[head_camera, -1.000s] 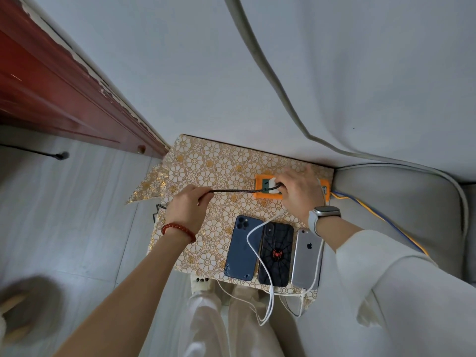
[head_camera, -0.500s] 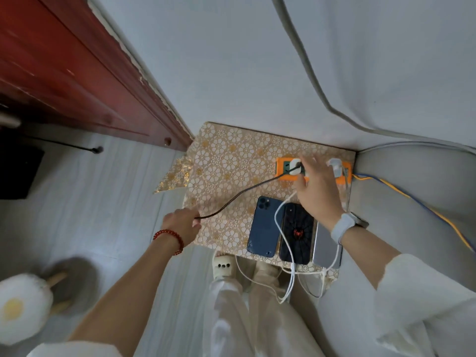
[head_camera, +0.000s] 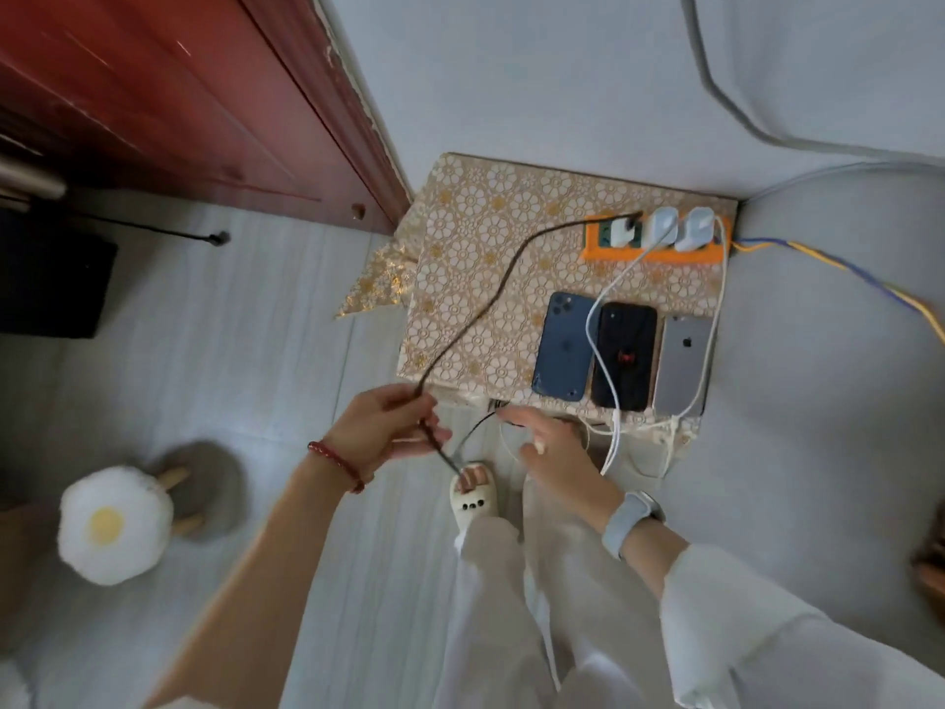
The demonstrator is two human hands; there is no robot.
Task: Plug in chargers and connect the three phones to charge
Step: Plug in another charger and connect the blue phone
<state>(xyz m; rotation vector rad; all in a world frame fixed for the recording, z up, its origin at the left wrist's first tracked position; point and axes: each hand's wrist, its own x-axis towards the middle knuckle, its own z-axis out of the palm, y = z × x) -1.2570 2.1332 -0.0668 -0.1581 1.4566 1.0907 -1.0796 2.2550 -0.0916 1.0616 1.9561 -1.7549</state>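
Note:
Three phones lie face down side by side on a patterned small table [head_camera: 475, 258]: a blue phone [head_camera: 562, 345], a black phone [head_camera: 626, 360] and a silver phone [head_camera: 682, 363]. An orange power strip [head_camera: 659, 255] at the table's back holds three white chargers [head_camera: 659, 225]. A dark braided cable [head_camera: 491, 294] runs from the leftmost charger down to my left hand [head_camera: 383, 427], which pinches it below the table's front edge. My right hand [head_camera: 557, 452], fingers spread, hangs in front of the table near the dangling white cables [head_camera: 613, 442]. Whether it touches a cable is unclear.
A red wooden door [head_camera: 179, 104] stands at the left. A grey sofa or bed [head_camera: 818, 401] flanks the table on the right, with a yellow-blue cord [head_camera: 838, 268] across it. A fried-egg stool [head_camera: 115, 524] sits on the floor. My slippered foot [head_camera: 473, 493] is below the hands.
My right hand left the power strip and came down in front of the table. My left hand slid down the dark cable toward its free end. The camera view shifted.

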